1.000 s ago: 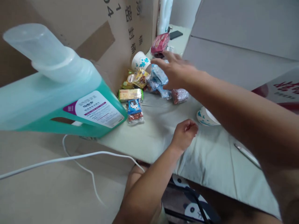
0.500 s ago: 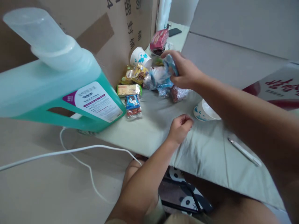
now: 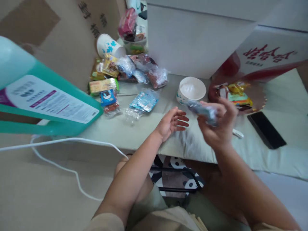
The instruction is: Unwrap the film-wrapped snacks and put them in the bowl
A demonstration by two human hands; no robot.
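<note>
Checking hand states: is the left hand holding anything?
No, the left hand is open and empty above the table, while the right hand grips a packet.

Bare cloth (image 3: 144, 128) between snack pile (image 3: 130, 72) and bowl (image 3: 192, 90)

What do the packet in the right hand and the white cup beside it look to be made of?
The packet held by the right hand looks like thin glossy plastic film: it is bluish, crinkled and shiny, though blurred. The white cup seems to be paper: matte, with a thin rolled rim and blue print on its wall. The left hand is open and holds nothing.
</note>
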